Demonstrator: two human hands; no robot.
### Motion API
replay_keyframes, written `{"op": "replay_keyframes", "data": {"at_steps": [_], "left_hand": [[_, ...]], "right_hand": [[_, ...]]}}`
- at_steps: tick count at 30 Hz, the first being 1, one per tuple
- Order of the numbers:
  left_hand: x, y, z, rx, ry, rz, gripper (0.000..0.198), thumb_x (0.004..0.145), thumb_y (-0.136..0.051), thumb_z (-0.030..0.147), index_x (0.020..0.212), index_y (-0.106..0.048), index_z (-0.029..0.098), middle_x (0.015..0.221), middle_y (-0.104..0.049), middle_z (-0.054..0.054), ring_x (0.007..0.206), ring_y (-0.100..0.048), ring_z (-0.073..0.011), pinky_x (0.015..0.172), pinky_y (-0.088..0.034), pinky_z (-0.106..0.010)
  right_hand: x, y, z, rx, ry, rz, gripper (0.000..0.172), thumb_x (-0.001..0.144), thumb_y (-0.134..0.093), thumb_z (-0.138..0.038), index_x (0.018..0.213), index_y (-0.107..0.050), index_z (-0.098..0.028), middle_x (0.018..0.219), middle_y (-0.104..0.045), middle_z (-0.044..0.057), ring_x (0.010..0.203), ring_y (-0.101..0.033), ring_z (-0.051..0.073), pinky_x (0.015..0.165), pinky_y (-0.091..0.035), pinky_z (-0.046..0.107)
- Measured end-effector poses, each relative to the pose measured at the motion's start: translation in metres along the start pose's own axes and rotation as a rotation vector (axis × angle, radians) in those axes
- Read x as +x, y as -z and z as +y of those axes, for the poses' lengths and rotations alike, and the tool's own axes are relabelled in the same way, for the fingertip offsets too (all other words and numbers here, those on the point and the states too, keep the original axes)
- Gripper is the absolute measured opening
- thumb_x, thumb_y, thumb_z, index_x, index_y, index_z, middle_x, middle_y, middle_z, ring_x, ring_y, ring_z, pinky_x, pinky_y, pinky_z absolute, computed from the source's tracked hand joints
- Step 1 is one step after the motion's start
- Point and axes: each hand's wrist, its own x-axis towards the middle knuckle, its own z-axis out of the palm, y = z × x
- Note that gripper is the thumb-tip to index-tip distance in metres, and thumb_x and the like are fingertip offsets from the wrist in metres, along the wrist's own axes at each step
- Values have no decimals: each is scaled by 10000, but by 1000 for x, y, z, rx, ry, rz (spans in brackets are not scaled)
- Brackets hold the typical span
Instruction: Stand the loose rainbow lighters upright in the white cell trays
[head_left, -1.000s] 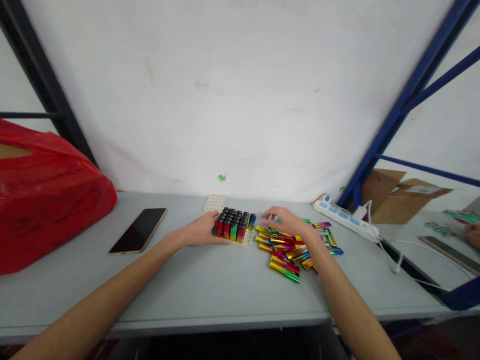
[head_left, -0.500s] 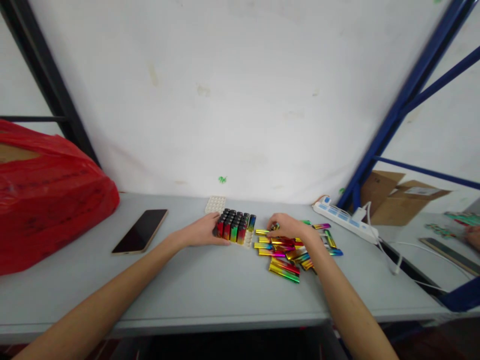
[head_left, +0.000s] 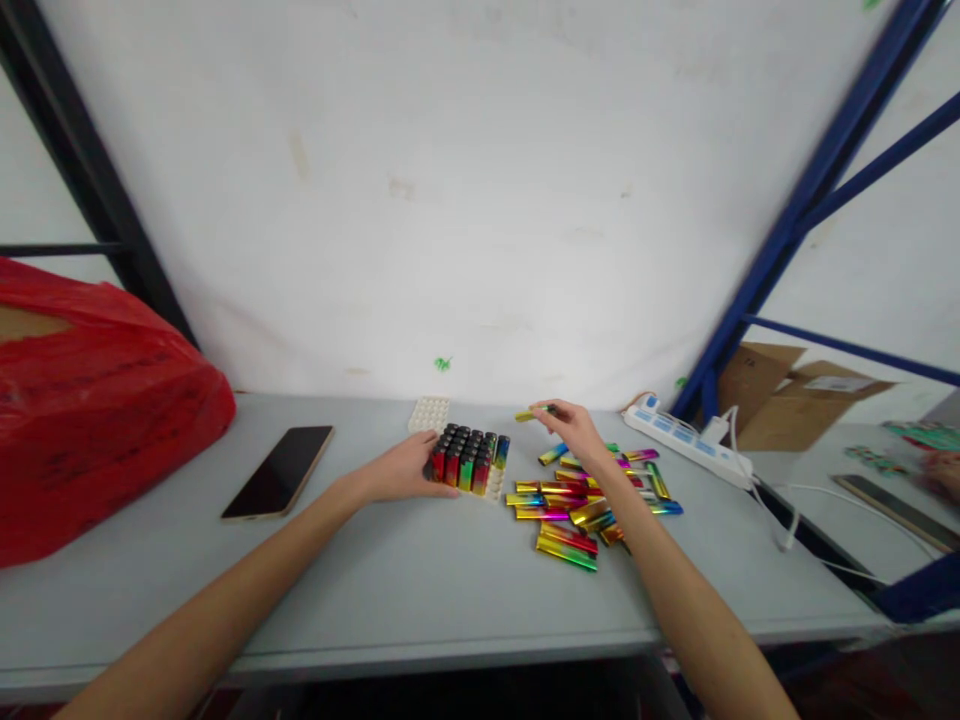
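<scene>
Left hand [head_left: 403,468] is half-curled round the left side of the upright black-topped lighters [head_left: 466,462], thumb near, fingers far, probably bracing them on the white tray [head_left: 496,486]. Right hand [head_left: 574,428] pinches one end of a gold piece [head_left: 523,416] by the fingertips, far of the shiny loose pile [head_left: 568,490]; end grip presumably leaves the other end clear.

A slim, bare left forearm [head_left: 259,562] and right forearm [head_left: 675,580] taper to a bare left hand [head_left: 405,470] and right hand [head_left: 576,430]
</scene>
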Motion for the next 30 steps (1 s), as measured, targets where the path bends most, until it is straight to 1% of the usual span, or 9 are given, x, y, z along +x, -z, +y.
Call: {"op": "replay_keyframes", "data": {"at_steps": [4,7,10,12,14,20,24,27,30], "left_hand": [[1,0,-1,7,-26,-7,698,808,-828,696,1298,-718,212,1350,-724,-118,1272,-662,-373,1148,-519,-447],[1,0,-2,10,-24,10,709,807,-839,674,1321,-717,200,1348,-730,-116,1249,-679,-370,1144,-527,-438],[1,0,-2,-2,-44,29,698,807,-850,661,1325,-720,211,1342,-737,-108,1241,-687,-356,1143,-526,-420],[0,0,-2,-10,-56,34,684,806,-849,670,1312,-724,226,1331,-742,-103,1233,-690,-347,1132,-533,-416],[0,0,-2,-15,-59,37,670,812,-848,664,1312,-721,237,1328,-742,-99,1234,-688,-343,1128,-536,-417],[0,-1,-2,-17,-52,36,690,810,-858,641,1340,-700,229,1342,-730,-103,1239,-678,-343,1143,-520,-425],[0,-1,-3,-15,-23,36,704,794,-854,684,1304,-710,220,1302,-740,-103,1193,-699,-342,1107,-540,-411],[1,-2,-6,-9,-31,42,699,779,-839,731,1254,-733,229,1260,-754,-97,1155,-708,-347,1068,-554,-416],[1,-5,-11,-31,-52,60,712,774,-831,746,1269,-731,244,1229,-763,-85,1128,-712,-343,1043,-561,-416]], "right_hand": [[-4,-20,-7,255,-136,49,665,785,-650,-884,818,-607,-221,752,-609,11,733,-607,185,692,-542,319],[-8,-27,-14,395,-177,-90,670,787,-649,-899,889,-560,-243,817,-632,9,725,-641,178,686,-571,327],[-10,-30,-18,436,-145,-182,618,823,-667,-853,920,-535,-256,715,-542,-51,570,-525,129,591,-518,292],[-9,-31,-18,388,-140,-180,617,833,-638,-862,868,-488,-264,625,-388,-97,485,-367,104,493,-393,250],[-9,-32,-17,268,-141,-128,629,853,-569,-882,797,-432,-271,596,-305,-104,475,-285,105,463,-291,247],[-14,-42,-13,-177,-2,83,584,939,-463,-727,600,-377,-259,563,-402,-31,579,-398,144,581,-306,301],[-18,-48,-18,-238,41,76,507,955,-430,-626,613,-390,-254,580,-438,-25,599,-429,150,614,-311,308],[-19,-46,-23,-240,76,57,514,993,-440,-642,666,-430,-246,611,-467,-30,627,-455,152,628,-340,296],[-21,-37,-30,-184,96,-48,489,1050,-417,-661,823,-525,-242,644,-498,-47,621,-493,152,630,-390,277]]}}
